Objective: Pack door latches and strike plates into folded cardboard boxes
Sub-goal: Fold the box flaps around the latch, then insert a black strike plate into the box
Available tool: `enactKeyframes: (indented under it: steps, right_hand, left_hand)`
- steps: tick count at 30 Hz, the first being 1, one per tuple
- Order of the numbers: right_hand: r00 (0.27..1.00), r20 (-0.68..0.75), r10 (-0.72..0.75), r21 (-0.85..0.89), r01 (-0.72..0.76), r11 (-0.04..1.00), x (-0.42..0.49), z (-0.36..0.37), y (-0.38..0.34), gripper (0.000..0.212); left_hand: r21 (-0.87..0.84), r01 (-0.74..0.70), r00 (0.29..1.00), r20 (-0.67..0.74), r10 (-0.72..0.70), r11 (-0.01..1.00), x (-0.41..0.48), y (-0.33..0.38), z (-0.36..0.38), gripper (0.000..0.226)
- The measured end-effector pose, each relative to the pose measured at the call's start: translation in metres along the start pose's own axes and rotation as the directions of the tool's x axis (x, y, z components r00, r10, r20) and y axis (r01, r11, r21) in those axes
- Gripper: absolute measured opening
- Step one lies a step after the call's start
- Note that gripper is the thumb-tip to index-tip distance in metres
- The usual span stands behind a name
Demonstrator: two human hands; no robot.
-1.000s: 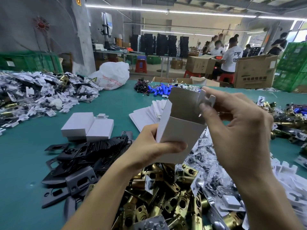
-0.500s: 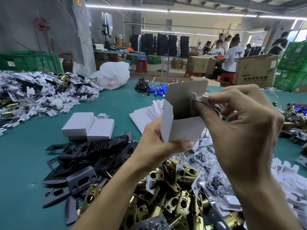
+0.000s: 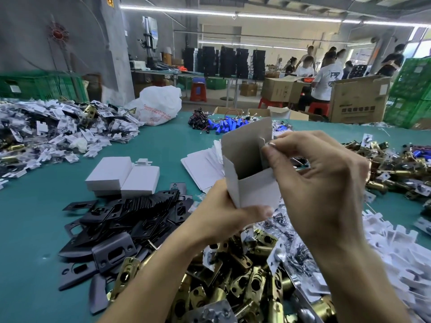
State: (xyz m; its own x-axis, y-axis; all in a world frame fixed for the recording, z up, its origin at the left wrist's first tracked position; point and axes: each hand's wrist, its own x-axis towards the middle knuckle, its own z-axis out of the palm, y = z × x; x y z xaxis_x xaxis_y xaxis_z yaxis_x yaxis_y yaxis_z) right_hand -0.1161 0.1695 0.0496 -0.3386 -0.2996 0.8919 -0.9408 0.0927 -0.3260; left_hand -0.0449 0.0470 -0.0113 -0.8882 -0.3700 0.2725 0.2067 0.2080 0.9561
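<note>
**Box held open above the latches**

The left hand (image 3: 224,213) grips the lower end of the box (image 3: 254,173), thumb across its front face. The right hand (image 3: 319,183) pinches a side flap at the open top between thumb and forefinger. The box is upright and off the table (image 3: 163,148), above the brass latches (image 3: 233,276). Black plates (image 3: 130,215) lie to the left, just beside two closed boxes (image 3: 123,176). Flat blanks (image 3: 200,164) lie behind the held box.

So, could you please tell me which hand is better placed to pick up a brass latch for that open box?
Probably the right hand: it only pinches a flap of the cardboard box, while the left hand grips and carries the box. The brass latches lie just below both.
</note>
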Motion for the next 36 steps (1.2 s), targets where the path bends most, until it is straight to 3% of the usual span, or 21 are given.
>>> enactKeyframes:
  steps: [4,9,12,14,15,17,19,20,22,23,26,28,29,31,33,36]
  right_hand:
    - [0.989,0.095,0.113,-0.097,-0.104,0.990,0.000,-0.003,0.004,0.020]
    - [0.918,0.249,0.309,-0.148,-0.279,0.949,0.002,-0.006,0.014,0.058]
    - [0.935,0.223,0.276,-0.105,-0.258,0.960,0.002,-0.007,0.018,0.045]
    - [0.927,0.208,0.311,0.072,-0.332,0.941,0.001,-0.006,0.018,0.010]
    - [0.905,0.236,0.355,0.158,-0.396,0.905,0.001,-0.007,0.019,0.011]
    - [0.831,0.390,0.396,0.238,-0.506,0.829,-0.001,-0.007,0.027,0.048]
    - [0.692,0.592,0.413,0.215,-0.630,0.747,-0.004,-0.003,0.033,0.071]
    - [0.616,0.680,0.399,0.207,-0.683,0.701,-0.006,0.000,0.035,0.068]
    - [0.506,0.789,0.347,0.220,-0.761,0.610,-0.012,0.008,0.039,0.040]
    - [0.490,0.810,0.322,0.253,-0.787,0.563,-0.015,0.012,0.042,0.030]
    - [0.509,0.795,0.330,0.331,-0.819,0.468,-0.020,0.017,0.049,0.032]
    - [0.511,0.769,0.383,0.309,-0.823,0.477,-0.023,0.019,0.055,0.032]
    - [0.509,0.752,0.420,0.288,-0.825,0.486,-0.024,0.020,0.059,0.031]
    - [0.501,0.718,0.483,0.262,-0.838,0.479,-0.028,0.024,0.066,0.029]
    - [0.495,0.691,0.527,0.279,-0.855,0.437,-0.031,0.026,0.067,0.029]
    - [0.501,0.663,0.557,0.324,-0.862,0.390,-0.030,0.026,0.068,0.041]
  left_hand:
    - [0.067,0.032,0.998,-0.055,-0.029,0.997,0.001,-0.001,-0.001,0.030]
    - [0.181,0.053,0.993,-0.111,-0.033,0.982,-0.001,0.002,-0.002,0.035]
    - [0.172,0.066,0.989,-0.144,-0.042,0.983,-0.001,0.003,-0.002,0.038]
    - [0.126,0.082,0.983,-0.173,-0.060,0.989,0.000,0.004,-0.004,0.039]
    - [0.098,0.080,0.981,-0.185,-0.061,0.992,0.000,0.004,-0.006,0.038]
    - [0.032,0.047,0.980,-0.193,-0.040,0.998,-0.001,0.005,-0.010,0.036]
    - [-0.030,0.001,0.987,-0.158,-0.006,1.000,-0.001,0.006,-0.013,0.039]
    - [-0.050,-0.003,0.989,-0.145,-0.004,0.999,-0.001,0.006,-0.014,0.043]
    - [-0.050,0.012,0.987,-0.162,-0.020,0.999,-0.001,0.006,-0.014,0.053]
    - [-0.027,0.025,0.985,-0.172,-0.029,0.999,-0.001,0.005,-0.015,0.059]
    - [0.111,0.126,0.986,-0.120,-0.113,0.986,-0.005,0.008,-0.025,0.068]
    - [0.358,0.237,0.971,-0.115,-0.210,0.903,-0.008,0.014,-0.043,0.058]
    - [0.517,0.285,0.959,-0.154,-0.239,0.807,-0.009,0.015,-0.055,0.050]
    - [0.761,0.386,0.922,-0.298,-0.248,0.522,-0.010,0.018,-0.079,0.030]
    - [0.811,0.493,0.868,-0.435,-0.240,0.316,-0.013,0.016,-0.095,0.017]
    - [0.779,0.546,0.832,-0.463,-0.305,0.307,-0.015,0.005,-0.103,0.019]
